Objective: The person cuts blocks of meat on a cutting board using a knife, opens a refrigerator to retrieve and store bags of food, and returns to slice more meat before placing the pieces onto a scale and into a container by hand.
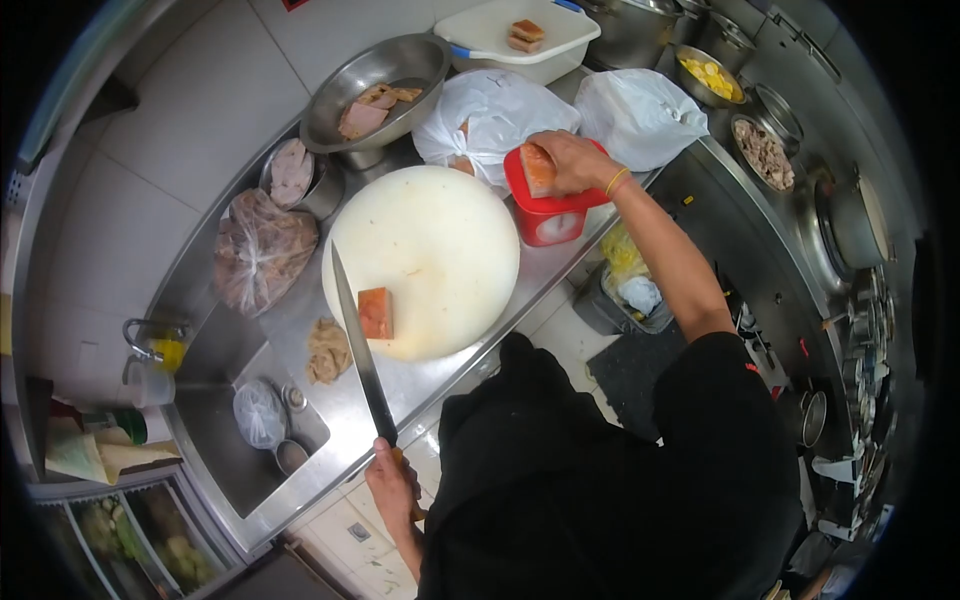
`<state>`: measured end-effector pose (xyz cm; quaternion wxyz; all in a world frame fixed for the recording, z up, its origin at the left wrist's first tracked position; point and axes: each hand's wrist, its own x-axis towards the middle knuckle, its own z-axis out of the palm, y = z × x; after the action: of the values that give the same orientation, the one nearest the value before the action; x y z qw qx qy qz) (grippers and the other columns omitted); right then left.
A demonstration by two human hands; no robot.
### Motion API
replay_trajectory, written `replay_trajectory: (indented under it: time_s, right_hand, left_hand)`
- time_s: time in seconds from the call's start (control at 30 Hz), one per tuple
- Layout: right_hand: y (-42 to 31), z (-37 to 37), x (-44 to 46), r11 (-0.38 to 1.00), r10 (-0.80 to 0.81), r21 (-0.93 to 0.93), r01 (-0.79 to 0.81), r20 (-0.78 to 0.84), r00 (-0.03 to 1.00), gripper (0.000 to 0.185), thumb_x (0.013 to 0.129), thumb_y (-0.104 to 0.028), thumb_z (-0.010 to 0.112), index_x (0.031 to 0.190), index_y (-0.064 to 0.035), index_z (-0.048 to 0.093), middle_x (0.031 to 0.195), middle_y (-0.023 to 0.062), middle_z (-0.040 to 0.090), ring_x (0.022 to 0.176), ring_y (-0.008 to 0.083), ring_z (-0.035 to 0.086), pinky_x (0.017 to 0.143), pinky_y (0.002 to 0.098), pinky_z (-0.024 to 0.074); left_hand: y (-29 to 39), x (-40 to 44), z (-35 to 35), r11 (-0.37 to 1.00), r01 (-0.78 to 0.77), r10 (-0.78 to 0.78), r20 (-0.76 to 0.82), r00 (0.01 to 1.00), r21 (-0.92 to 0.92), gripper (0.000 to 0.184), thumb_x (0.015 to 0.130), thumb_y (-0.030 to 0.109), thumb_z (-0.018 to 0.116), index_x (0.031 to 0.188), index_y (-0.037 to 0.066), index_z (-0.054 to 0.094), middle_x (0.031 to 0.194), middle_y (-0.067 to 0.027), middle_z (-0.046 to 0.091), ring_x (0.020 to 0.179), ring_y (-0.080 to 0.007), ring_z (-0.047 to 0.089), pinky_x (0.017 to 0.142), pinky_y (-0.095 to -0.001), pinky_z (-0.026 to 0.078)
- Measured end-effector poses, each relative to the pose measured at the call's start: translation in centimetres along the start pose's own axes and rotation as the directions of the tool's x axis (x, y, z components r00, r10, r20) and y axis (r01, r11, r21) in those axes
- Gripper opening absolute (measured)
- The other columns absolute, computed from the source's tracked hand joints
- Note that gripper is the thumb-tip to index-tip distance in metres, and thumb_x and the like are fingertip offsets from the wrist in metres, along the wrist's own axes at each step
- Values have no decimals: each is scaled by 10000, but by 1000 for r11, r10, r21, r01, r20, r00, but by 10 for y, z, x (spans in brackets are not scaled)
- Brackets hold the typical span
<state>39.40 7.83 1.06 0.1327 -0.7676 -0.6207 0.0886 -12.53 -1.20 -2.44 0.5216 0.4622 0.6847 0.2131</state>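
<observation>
My left hand [394,487] is closed around the handle of a long knife [362,360], whose blade points up across the left edge of a round white cutting board [440,240]. Near the blade, a block of pork belly [376,313] with orange-brown skin lies on the board. My right hand [574,162] grips another block of meat [537,170] over the red kitchen scale [551,215], at the right of the board. I cannot tell whether that block rests on the scale's top.
Behind the board are a steel bowl of meat [415,70], white plastic bags [495,115] and a white tub [525,55] holding meat blocks. A bag of meat [262,250] and a sink [235,350] lie left. A bin [625,300] stands below the counter at right.
</observation>
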Motion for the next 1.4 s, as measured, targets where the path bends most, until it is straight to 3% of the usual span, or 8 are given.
replay_trajectory:
  time_s: [0.13,0.37,0.5,0.7,0.77,1.0,1.23,1.4]
  right_hand:
    - [11,6,-3,996,83,-25,-81,85,993,917,510,-69,834,1366,-53,507,1279,168,590,1235,359,520,1067,407,429]
    - [17,19,1,999,41,-26,-39,91,995,1006,487,-33,822,1422,-75,454,1336,174,532,1277,376,460,1098,413,409]
    - [8,10,-3,999,-17,-37,14,-98,995,969,503,-61,808,1415,-124,484,1334,148,531,1255,380,443,1071,443,436]
    - [12,-4,-2,1000,-13,-14,11,-162,987,965,521,-64,812,1424,-159,486,1376,164,504,1285,385,429,1092,438,419]
    - [13,-6,-4,1000,-1,-20,-2,-120,993,971,524,-81,820,1431,-155,480,1380,176,497,1294,386,426,1092,446,418]
    - [18,4,0,992,71,-112,-62,79,994,1046,468,-179,861,1434,-84,471,1341,209,521,1250,381,486,1054,414,447]
    - [31,7,17,997,60,44,-69,174,983,928,432,-179,903,1282,4,579,1097,191,671,1023,330,649,928,366,511]
    - [65,-39,48,875,31,483,-28,1,1000,909,447,-298,910,1236,39,610,1122,211,680,1031,302,664,930,341,511]
  left_hand:
    - [-7,0,-7,999,-34,34,9,999,-7,691,962,698,382,657,84,462,490,18,364,373,-102,337,360,-281,255]
    - [-10,-11,-14,1000,-26,26,21,999,17,675,964,686,399,662,86,460,507,25,364,394,-97,337,382,-280,242]
    - [-7,-16,-12,998,-17,18,-21,1000,60,667,969,672,407,667,81,468,527,20,372,410,-102,336,404,-284,241]
    - [-12,-7,-7,999,-31,30,53,998,10,638,982,627,433,689,65,509,551,11,401,438,-110,354,426,-290,262]
    - [-8,-6,0,998,-59,60,87,994,-20,557,1002,560,474,705,89,482,572,32,403,439,-72,366,390,-254,259]
    - [0,17,27,998,-62,63,201,978,-12,571,1002,560,472,706,72,500,568,28,406,442,-77,370,406,-263,263]
    - [16,34,59,999,-10,20,233,972,-44,585,1007,563,447,711,61,503,558,14,413,421,-84,394,369,-273,301]
    - [50,37,97,995,79,-69,145,987,-61,581,1026,528,419,677,68,484,510,9,403,391,-97,401,357,-277,317]
